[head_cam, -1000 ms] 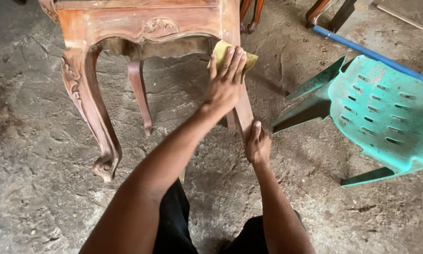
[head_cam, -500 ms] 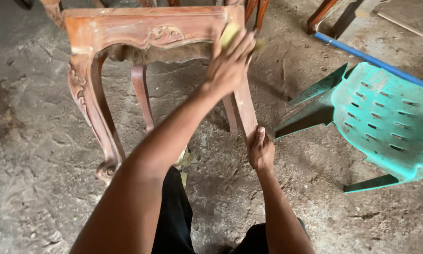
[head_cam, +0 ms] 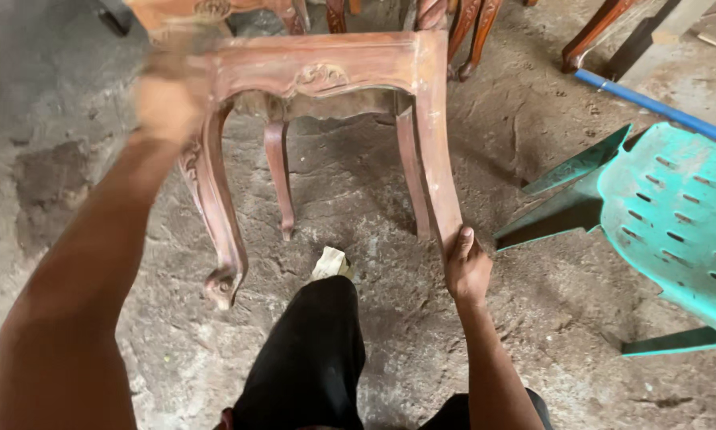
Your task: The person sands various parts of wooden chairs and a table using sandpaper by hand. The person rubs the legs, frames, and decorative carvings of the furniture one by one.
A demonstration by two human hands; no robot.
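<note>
A carved reddish-brown wooden chair frame (head_cam: 326,72) stands on the dirt floor in front of me. My right hand (head_cam: 465,269) grips the foot of its front right leg (head_cam: 438,167). My left hand (head_cam: 167,95) is a motion blur at the frame's front left corner, over the top of the left leg (head_cam: 215,215). A yellowish smear under the hand looks like the yellow sanding pad it held a moment ago. My black-trousered knee (head_cam: 314,350) is below the frame.
A green plastic chair (head_cam: 661,215) lies tipped over at the right. A blue pipe (head_cam: 653,103) runs behind it. More carved wooden legs (head_cam: 461,32) crowd the top edge. A pale scrap (head_cam: 331,261) lies on the floor by my knee.
My left hand has swept with the yellow pad from the frame's right corner across to its left corner. The right hand has kept its grip on the leg's foot.
</note>
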